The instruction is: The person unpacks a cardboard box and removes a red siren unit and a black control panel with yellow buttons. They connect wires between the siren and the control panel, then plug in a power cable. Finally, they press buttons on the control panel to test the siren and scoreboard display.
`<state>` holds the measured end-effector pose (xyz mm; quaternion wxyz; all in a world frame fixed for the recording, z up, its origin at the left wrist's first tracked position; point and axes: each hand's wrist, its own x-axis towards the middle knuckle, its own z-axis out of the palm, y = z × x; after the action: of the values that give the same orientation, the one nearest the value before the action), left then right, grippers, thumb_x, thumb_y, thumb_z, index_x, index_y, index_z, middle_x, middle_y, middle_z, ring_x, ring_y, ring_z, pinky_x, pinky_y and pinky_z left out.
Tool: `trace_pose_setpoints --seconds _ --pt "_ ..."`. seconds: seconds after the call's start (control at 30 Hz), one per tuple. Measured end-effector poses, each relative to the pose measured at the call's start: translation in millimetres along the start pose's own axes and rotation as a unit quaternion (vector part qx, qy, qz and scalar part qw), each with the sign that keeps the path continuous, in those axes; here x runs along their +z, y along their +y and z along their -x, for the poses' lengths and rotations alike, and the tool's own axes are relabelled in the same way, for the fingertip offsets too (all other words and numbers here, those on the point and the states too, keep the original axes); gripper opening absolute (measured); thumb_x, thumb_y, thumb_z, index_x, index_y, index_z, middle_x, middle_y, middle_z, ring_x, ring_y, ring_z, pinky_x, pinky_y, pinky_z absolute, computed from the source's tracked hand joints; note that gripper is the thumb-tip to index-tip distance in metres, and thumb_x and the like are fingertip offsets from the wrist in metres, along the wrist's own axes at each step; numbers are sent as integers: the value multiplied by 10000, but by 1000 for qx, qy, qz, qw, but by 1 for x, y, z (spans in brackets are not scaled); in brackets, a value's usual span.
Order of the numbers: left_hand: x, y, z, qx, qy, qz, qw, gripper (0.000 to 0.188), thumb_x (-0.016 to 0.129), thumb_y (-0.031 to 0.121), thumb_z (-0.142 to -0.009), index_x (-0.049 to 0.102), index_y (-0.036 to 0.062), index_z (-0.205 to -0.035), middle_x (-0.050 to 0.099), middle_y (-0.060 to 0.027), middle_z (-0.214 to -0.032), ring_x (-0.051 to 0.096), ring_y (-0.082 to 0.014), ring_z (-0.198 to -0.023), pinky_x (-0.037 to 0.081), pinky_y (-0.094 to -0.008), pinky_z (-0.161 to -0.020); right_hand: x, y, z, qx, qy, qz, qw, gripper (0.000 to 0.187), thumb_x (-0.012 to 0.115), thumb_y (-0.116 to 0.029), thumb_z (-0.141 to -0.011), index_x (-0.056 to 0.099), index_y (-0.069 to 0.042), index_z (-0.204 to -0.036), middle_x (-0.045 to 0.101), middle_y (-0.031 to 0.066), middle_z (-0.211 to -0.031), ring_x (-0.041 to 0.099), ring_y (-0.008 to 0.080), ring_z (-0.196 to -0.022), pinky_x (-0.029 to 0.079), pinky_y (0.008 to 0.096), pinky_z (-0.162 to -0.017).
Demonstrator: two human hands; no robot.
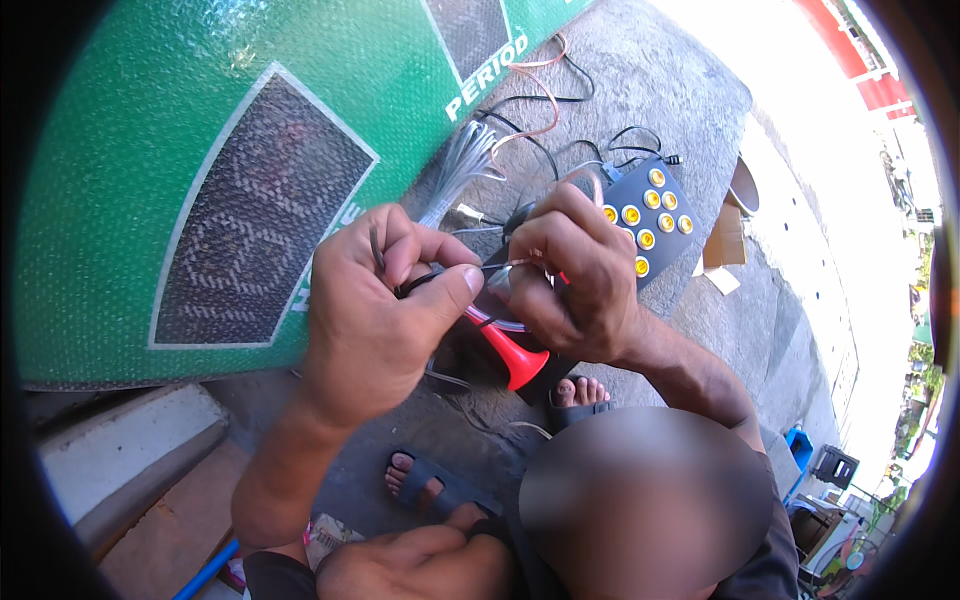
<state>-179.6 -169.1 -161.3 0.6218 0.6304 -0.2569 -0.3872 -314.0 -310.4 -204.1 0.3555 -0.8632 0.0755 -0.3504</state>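
My left hand [385, 300] is closed, with thumb and fingers pinching a thin black wire [418, 283]. My right hand [578, 270] is closed a little to its right, fingertips on a copper-coloured wire in clear sheathing [592, 182]. Between the fingertips a short dark strand spans the gap. Whether the two wires are joined cannot be made out. Below the hands lies a red horn [515, 362], its flared mouth toward me. Partly behind my right hand is a dark panel with several yellow round buttons [655, 215].
A large green display board [300, 40] in bubble wrap fills the left. A bundle of pale cable [462, 165] and a loose black cable [520, 125] lie on concrete ground [670, 80]. A cardboard box [728, 240] stands right; my sandalled foot [420, 480] is below.
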Motion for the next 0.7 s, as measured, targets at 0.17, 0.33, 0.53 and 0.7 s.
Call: trace_pose_setpoints --seconds 0.17,0.33,0.53,0.7 --pt "7 -7 -2 367 -28 -319 873 224 740 -67 -793 539 28 -766 665 -143 -831 629 -241 -641 485 -320 -530 -11 -5 2 496 -126 -547 663 128 511 -143 -879 584 -40 -857 501 -23 -711 434 73 -573 308 232 -489" --pt "1 -11 -4 388 -22 -337 857 272 735 -50 -804 485 36 -740 667 -148 -838 630 -240 -635 484 -320 -538 -22 -8 1 506 -92 -571 639 141 536 -52 -866 625 -16 -969 489 -31 -672 413 44 -547 310 206 -482" --pt "-4 -6 -7 -28 -1 91 995 201 675 -31 -894 508 59 -828 659 -25 -831 502 -29 -647 396 -194 -553 -37 -12 -3 405 -49 -362 838 306 520 -32 -904 663 69 -1155 536 7 -812 454 49 -605 367 208 -553" --pt "13 -8 -4 -87 11 137 987 99 586 25 -968 610 2 -1062 558 22 -803 456 -4 -651 368 -174 -554 -15 -22 9 306 8 -259 916 238 593 -14 -972 663 42 -1193 563 -10 -906 510 31 -704 429 213 -636"
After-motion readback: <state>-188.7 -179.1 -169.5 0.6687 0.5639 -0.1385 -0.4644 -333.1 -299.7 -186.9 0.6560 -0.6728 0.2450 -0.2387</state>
